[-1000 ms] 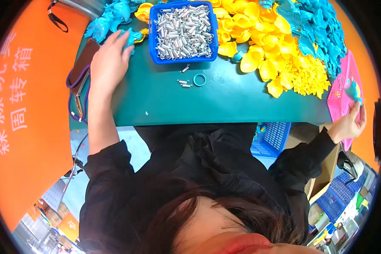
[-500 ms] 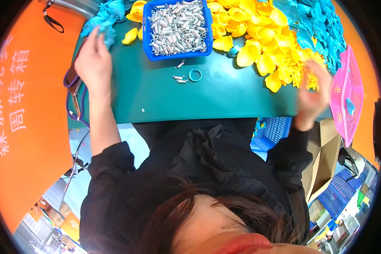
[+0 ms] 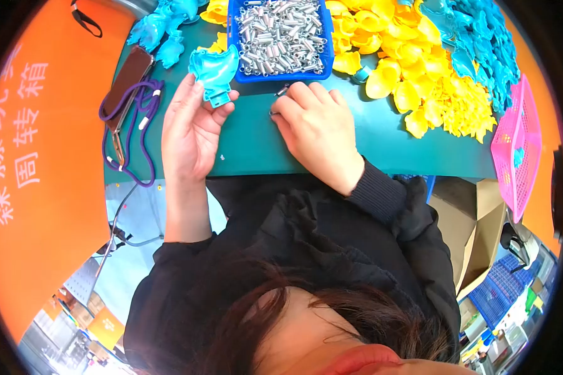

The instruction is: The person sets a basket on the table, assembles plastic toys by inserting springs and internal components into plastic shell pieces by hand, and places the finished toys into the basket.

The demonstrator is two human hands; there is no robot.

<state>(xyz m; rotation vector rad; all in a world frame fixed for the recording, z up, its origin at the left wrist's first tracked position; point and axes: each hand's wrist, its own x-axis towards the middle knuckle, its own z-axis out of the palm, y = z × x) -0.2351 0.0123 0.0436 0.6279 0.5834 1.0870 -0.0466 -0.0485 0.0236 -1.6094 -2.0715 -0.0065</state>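
Note:
My left hand point(image 3: 194, 128) is closed around a turquoise plastic shell piece point(image 3: 214, 70), its hollow side showing, held up over the green table's left half. To its right, my right hand point(image 3: 319, 122) is lowered to the tabletop, thumb and fingertips pinched together. A bit of a small metal spring point(image 3: 272, 113) shows at those fingertips; the rest of it is hidden. Another spring point(image 3: 282, 90) lies just above the fingers. Directly beyond both hands stands a blue tray point(image 3: 284, 79) heaped with metal springs.
Yellow shell pieces point(image 3: 406, 62) and turquoise pieces point(image 3: 491, 56) are piled at the right. A pink basket point(image 3: 519, 150) hangs at the right edge. More turquoise pieces point(image 3: 149, 31) lie far left, near a phone point(image 3: 128, 81) with a purple cord. An open cardboard box point(image 3: 475, 225) stands below.
My left hand has come back from the far-left turquoise pieces holding one. My right hand has moved left from the yellow pile to the loose springs. The view has shifted slightly.

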